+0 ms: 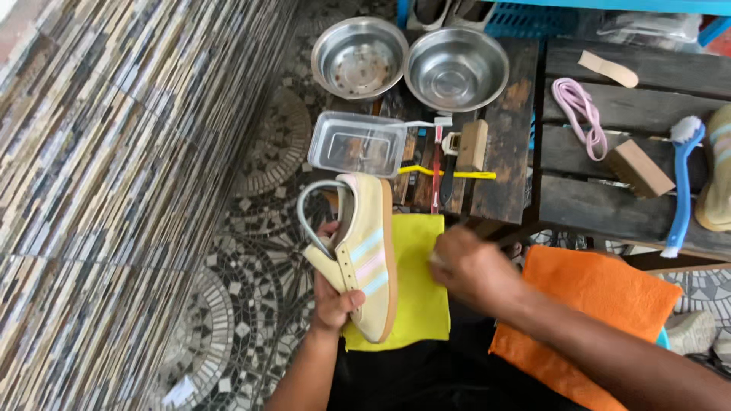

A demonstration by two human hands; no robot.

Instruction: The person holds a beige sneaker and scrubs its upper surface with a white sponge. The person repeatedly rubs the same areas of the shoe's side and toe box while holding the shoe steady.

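Observation:
My left hand grips a pale yellow sneaker with light blue and pink stripes, held on its side over a yellow cloth on my lap. My right hand is closed just right of the shoe's sole, over the yellow cloth, with something small and pale at its fingers; what it is cannot be told. An orange cloth lies under my right forearm.
Two steel bowls and a clear plastic tub sit ahead. Toothbrushes, a wooden block brush, pink laces, a blue brush and a second shoe rest on dark wooden crates. A striped tile wall stands at left.

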